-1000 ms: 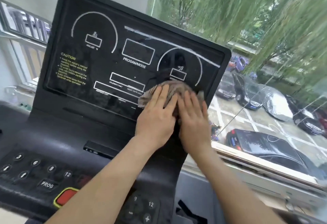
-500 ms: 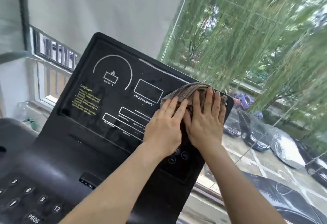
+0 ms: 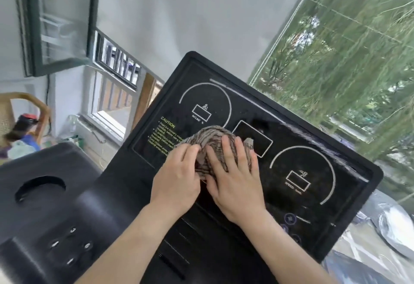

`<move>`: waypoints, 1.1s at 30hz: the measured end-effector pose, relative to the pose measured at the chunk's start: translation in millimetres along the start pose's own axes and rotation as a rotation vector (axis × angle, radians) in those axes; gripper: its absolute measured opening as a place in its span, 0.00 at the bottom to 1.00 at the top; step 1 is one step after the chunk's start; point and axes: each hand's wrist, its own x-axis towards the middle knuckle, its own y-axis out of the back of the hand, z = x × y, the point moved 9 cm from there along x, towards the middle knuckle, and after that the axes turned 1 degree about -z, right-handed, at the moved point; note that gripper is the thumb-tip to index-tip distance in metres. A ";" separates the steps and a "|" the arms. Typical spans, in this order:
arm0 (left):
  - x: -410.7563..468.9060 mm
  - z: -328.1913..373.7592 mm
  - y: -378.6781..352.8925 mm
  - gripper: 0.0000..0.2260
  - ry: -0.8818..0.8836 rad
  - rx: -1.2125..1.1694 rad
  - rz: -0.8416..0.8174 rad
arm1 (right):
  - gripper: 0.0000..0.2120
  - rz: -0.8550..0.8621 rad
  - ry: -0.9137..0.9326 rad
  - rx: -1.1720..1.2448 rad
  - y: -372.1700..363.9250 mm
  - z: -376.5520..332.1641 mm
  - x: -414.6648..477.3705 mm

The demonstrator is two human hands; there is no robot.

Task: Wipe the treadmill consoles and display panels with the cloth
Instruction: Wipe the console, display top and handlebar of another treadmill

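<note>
Cloth (image 3: pixel 209 138) half under left hand (image 3: pixel 177 180), right hand (image 3: pixel 237 182), caution text (image 3: pixel 165 133) partly covered

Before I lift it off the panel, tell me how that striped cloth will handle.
Probably floppy: the cloth bunches in soft folds, so it should droop when lifted. On the glossy display panel it will likely slide easily rather than catch.

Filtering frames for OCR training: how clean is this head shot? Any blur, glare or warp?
Head view: strongly tilted, wide-angle; trees outside and keypad buttons smeared by motion; pale streaks, likely glare, along the top edge of the display panel; soft daylight, no hard shadows; cloth fairly sharp, caution text soft.
</note>
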 end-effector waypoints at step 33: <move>112.0 -75.7 88.4 0.24 0.101 -0.074 0.126 | 0.30 0.018 -0.037 -0.122 70.9 -57.0 236.2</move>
